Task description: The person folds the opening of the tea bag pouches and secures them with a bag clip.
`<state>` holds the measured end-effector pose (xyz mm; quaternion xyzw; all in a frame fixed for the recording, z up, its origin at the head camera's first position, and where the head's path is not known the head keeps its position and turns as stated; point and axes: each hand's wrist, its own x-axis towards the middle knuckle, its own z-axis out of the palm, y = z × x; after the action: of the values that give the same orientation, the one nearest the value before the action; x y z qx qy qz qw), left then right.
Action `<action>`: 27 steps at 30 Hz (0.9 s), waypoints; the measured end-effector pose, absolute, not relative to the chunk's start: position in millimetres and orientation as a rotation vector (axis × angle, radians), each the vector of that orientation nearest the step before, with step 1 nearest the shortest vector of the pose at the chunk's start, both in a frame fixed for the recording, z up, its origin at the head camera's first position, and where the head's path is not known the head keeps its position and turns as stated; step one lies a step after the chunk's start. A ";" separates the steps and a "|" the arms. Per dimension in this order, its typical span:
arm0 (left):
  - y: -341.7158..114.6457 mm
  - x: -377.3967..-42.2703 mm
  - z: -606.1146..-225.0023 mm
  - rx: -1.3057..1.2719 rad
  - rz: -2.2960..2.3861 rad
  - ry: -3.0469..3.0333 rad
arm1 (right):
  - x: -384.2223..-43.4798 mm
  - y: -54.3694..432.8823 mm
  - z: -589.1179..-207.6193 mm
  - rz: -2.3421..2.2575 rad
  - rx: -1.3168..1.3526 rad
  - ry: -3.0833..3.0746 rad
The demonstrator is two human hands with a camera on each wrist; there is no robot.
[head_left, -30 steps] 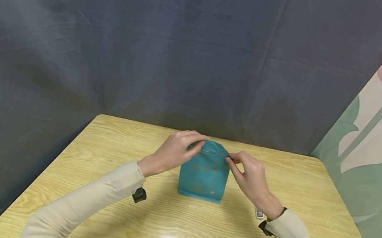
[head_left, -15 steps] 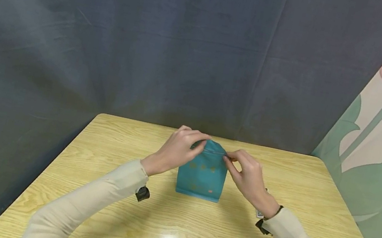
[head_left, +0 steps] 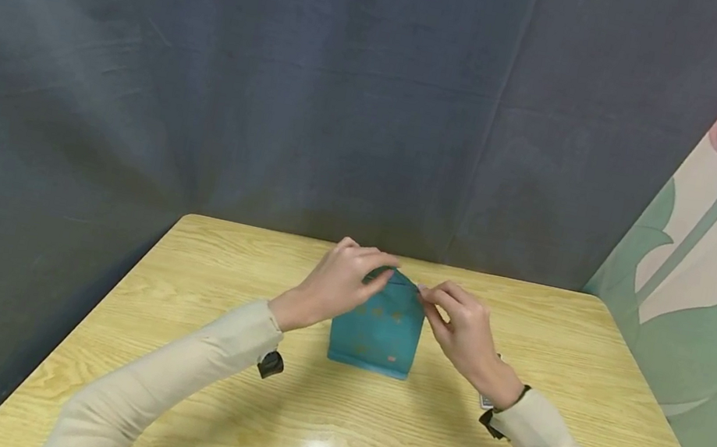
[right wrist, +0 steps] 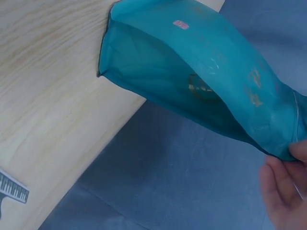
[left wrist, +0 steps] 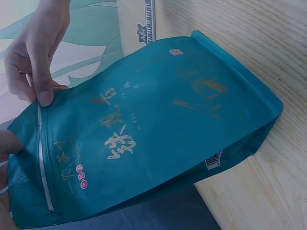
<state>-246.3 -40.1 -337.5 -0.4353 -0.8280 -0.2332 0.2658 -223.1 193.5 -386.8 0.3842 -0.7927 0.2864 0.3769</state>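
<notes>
A teal zip-top tea pouch (head_left: pixel 376 333) stands upright on the wooden table, with gold lettering on its front. My left hand (head_left: pixel 338 279) pinches the top edge at its left part, thumb in front and fingers behind. At the upper right corner, my right hand (head_left: pixel 465 328) pinches the pouch by the end of the zip strip. In the left wrist view the pale zip line (left wrist: pixel 44 158) runs across the pouch between both hands. The right wrist view shows the pouch's side gusset (right wrist: pixel 153 72) folded inward. What is inside the pouch is hidden.
A small flat piece with black-and-white stripes (right wrist: pixel 13 187) lies on the table (head_left: pixel 326 416) by my right wrist. A dark curtain (head_left: pixel 351 96) hangs behind the table, and a flower-painted wall (head_left: pixel 706 313) stands at the right.
The pouch has shifted slightly left, and its top edge now slopes down toward the right corner. My left hand has slid a little right along the top; the right hand has moved slightly left.
</notes>
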 end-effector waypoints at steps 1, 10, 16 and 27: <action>-40.0 -246.3 -338.1 -1.169 -0.631 -2.241 | -222.7 193.8 -386.8 0.738 0.986 -2.033; -36.3 -246.3 -341.2 -1.144 -0.628 -2.239 | -220.5 198.6 -385.5 0.771 0.994 -2.072; -36.7 -247.2 -343.3 -1.139 -0.641 -2.225 | -224.3 201.5 -383.0 0.838 0.999 -2.101; -34.8 -247.8 -343.3 -1.113 -0.651 -2.234 | -227.6 205.5 -382.0 0.924 0.974 -2.220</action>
<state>-247.8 -34.8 -343.3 -0.4146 -0.8321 -0.2423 0.2775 -227.6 205.5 -382.0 0.3613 -0.8240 0.3430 0.2701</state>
